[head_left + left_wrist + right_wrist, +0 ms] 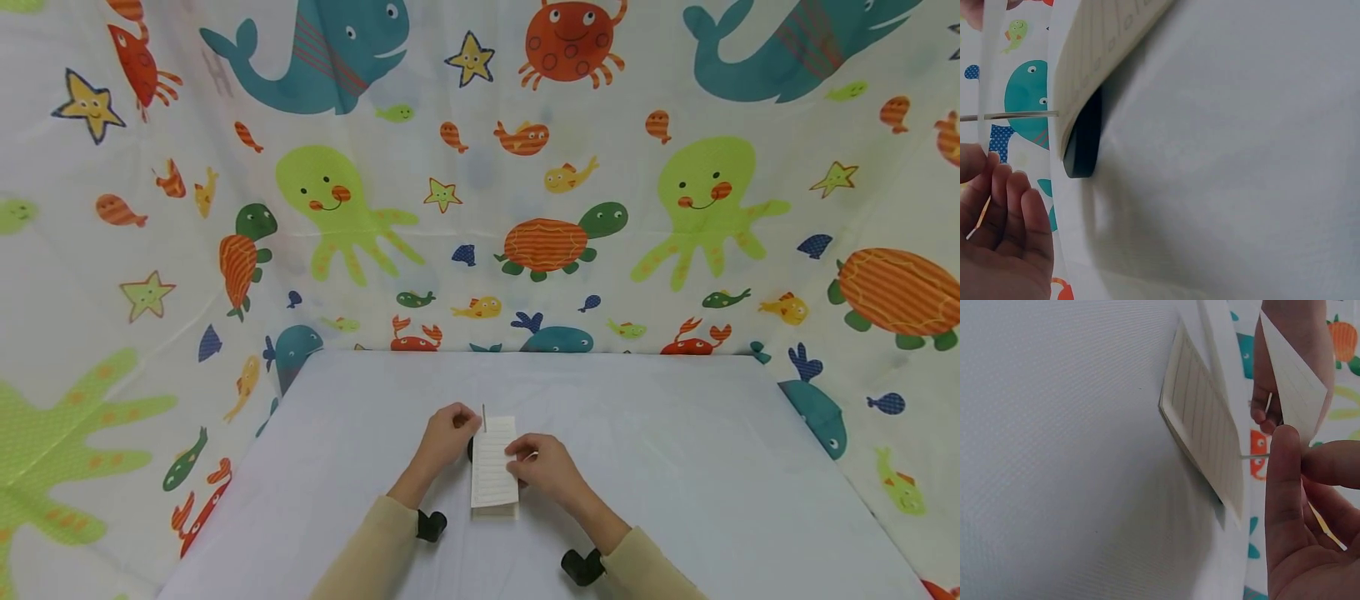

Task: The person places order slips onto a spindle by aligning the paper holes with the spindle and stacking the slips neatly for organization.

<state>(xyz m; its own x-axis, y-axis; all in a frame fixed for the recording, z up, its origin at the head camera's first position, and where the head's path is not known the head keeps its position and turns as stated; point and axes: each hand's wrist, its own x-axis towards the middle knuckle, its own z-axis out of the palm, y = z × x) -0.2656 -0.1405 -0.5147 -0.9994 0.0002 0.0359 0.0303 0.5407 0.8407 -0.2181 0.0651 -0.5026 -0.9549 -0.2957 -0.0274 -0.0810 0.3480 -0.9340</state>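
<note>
A thin upright metal spike [483, 418] rises through ruled paper slips, with a dark round base [1085, 140] under them. The lower stack of slips [1204, 419] lies tilted on that base. Above the stack, a single ruled slip [493, 467] is crossed by the spike, seen nearly edge-on in the left wrist view. My left hand [450, 432] pinches this slip's left edge near the spike. On the opposite edge, my right hand [543, 465] pinches the same slip between thumb and finger. The right wrist view shows the slip [1297, 387] raised away from the stack.
A white cloth-covered table [645, 425] lies under everything. Behind and at the sides hangs a curtain [480, 225] printed with sea animals. Black wrist cameras [582, 568] sit on both forearms, near the beige sleeves [648, 567].
</note>
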